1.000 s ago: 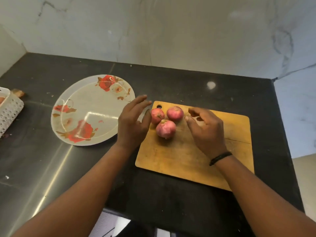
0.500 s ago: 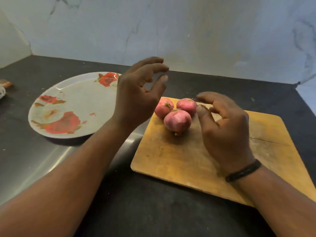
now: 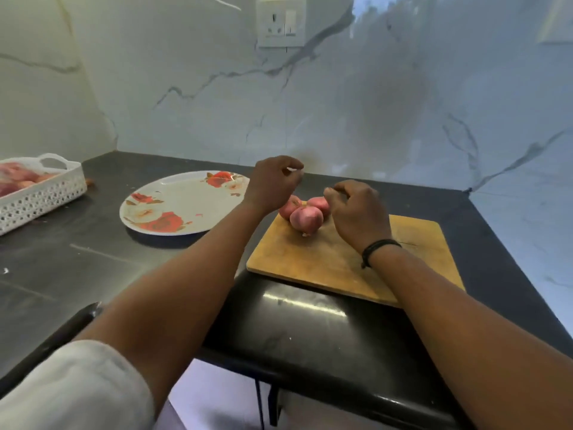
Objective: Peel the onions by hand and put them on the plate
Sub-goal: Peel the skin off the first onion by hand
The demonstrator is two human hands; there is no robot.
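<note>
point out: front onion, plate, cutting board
front onion [image 3: 305,219], head view, middle of its pink skin
plate [image 3: 173,201], head view, bare white centre
cutting board [image 3: 313,259], head view, bare wood near the front edge

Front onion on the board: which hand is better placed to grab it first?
Right. The right hand hovers beside the front onion over the cutting board; the left hand is raised higher, nearer the plate. Neither holds anything.

The 3 onions [image 3: 305,219] were pink-red, the plate [image 3: 173,206] white with red-orange flowers, the board [image 3: 341,262] tan, the basket [image 3: 46,193] white lattice, the counter [image 3: 93,259] black
</note>
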